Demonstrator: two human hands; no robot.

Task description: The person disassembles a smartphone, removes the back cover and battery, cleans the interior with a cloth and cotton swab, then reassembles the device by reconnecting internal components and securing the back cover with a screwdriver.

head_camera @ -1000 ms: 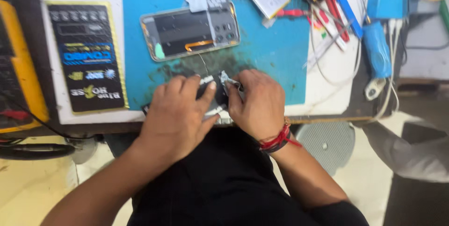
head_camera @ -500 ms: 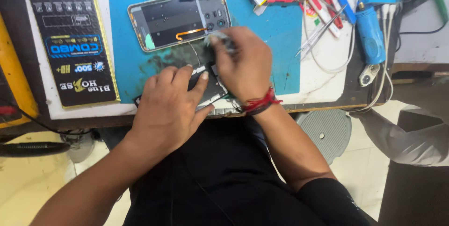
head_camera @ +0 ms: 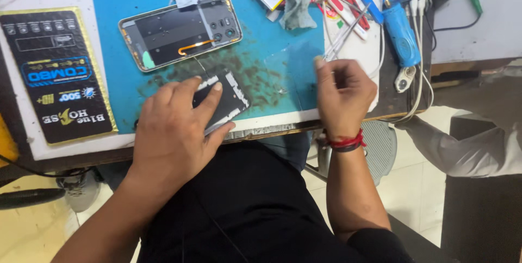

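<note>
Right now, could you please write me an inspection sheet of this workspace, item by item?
Surface: blue mat, dark stains in the middle.
Job's things: dark flat part at the mat's front edge; opened phone behind it.
Clutter: grey cloth, tweezers, black card.
Hands: left hand rests on the dark part; right hand loosely curled, nothing seen in it.
Cables: white cables at the right edge.
Surroundings: another person's sleeve.

Left hand (head_camera: 176, 127) lies flat on small black rectangular phone part (head_camera: 225, 100) at front edge of stained blue work mat (head_camera: 272, 72) | right hand (head_camera: 343, 91), loosely closed, red thread at wrist, hovers over mat's right edge | opened phone with exposed back and orange flex cable (head_camera: 179, 32) lies behind | blue handheld tool (head_camera: 402, 34) far right
</note>
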